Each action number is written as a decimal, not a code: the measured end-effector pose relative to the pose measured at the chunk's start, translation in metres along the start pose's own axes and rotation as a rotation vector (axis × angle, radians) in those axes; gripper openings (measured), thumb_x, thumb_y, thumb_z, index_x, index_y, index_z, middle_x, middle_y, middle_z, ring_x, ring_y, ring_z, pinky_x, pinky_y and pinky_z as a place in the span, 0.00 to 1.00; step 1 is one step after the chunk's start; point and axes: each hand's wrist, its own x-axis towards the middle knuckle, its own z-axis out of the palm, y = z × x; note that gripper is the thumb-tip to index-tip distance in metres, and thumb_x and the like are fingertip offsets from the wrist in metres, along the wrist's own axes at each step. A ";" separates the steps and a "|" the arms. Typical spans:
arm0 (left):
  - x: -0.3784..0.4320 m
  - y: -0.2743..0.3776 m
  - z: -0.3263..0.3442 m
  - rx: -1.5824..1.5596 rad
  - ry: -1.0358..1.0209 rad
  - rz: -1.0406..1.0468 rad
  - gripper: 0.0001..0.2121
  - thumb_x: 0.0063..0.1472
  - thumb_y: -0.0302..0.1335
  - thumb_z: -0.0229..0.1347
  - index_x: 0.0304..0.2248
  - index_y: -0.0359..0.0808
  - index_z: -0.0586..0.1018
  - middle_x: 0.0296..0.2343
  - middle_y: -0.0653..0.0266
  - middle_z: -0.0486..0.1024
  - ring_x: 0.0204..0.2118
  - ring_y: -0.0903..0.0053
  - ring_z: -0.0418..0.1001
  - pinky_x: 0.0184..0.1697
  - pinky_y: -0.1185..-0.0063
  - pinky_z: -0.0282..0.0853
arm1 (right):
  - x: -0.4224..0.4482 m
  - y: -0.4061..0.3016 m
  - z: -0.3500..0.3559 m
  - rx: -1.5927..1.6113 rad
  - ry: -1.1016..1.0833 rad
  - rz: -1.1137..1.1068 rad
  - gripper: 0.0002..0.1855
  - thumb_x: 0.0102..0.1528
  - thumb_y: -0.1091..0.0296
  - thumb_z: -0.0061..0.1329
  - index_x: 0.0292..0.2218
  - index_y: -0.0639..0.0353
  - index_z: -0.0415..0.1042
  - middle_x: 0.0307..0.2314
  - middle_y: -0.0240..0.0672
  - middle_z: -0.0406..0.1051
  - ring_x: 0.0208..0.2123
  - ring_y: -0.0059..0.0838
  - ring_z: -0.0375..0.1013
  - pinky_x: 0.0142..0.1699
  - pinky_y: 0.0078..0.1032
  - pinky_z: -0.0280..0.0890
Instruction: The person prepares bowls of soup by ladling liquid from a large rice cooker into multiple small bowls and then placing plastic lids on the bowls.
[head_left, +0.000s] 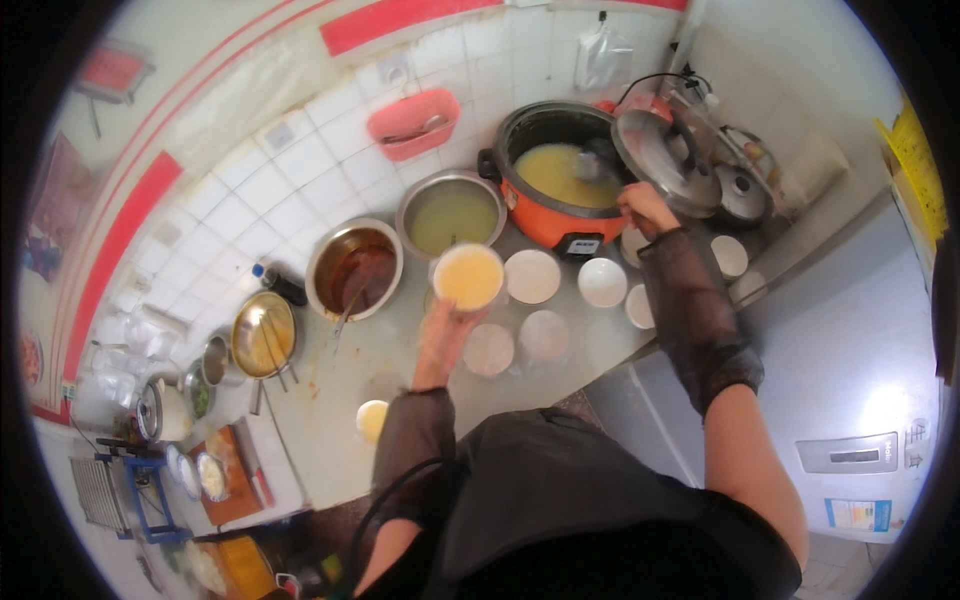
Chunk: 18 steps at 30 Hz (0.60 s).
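Note:
My left hand (448, 319) grips a bowl of yellow food or liquid (469, 277), raised above the counter. At the rim of an orange electric cooker (551, 227), my right hand (646, 210) is closed, seemingly around the handle of a ladle (595, 163) whose head sits in the yellow liquid inside. The handle itself is mostly hidden. Several white bowls stand below the cooker, among them an empty-looking one (602, 283) and stacked ones (532, 276). Another bowl with yellow contents (372, 421) rests on the counter near my left sleeve.
A metal pot of greenish liquid (452, 217) and a metal pot of dark red sauce (358, 266) stand along the tiled wall. A brass-coloured pan (262, 335) lies farther left. Right of the cooker leans a large lid (660, 161). A grey appliance (810, 352) borders the right side.

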 end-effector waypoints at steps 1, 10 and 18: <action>-0.021 0.000 -0.014 0.000 0.061 0.004 0.22 0.58 0.26 0.41 0.52 0.27 0.58 0.50 0.53 0.61 0.53 0.60 0.59 0.55 0.58 0.56 | 0.008 -0.004 0.005 -0.264 0.030 -0.002 0.09 0.48 0.72 0.42 0.22 0.68 0.70 0.15 0.42 0.68 0.17 0.33 0.68 0.22 0.28 0.61; -0.133 -0.066 -0.152 -0.020 0.558 -0.011 0.20 0.57 0.23 0.39 0.50 0.24 0.58 0.48 0.49 0.61 0.51 0.53 0.60 0.54 0.54 0.58 | 0.031 0.015 -0.017 0.374 -0.263 0.485 0.06 0.49 0.72 0.44 0.29 0.66 0.65 0.16 0.35 0.64 0.14 0.27 0.62 0.21 0.26 0.60; -0.120 -0.069 -0.119 1.533 0.531 -0.465 0.20 0.58 0.26 0.49 0.49 0.29 0.62 0.47 0.55 0.63 0.49 0.68 0.64 0.50 0.69 0.64 | 0.063 0.034 -0.007 -0.069 -0.026 0.273 0.05 0.48 0.69 0.45 0.24 0.60 0.66 0.15 0.34 0.64 0.12 0.28 0.61 0.19 0.26 0.58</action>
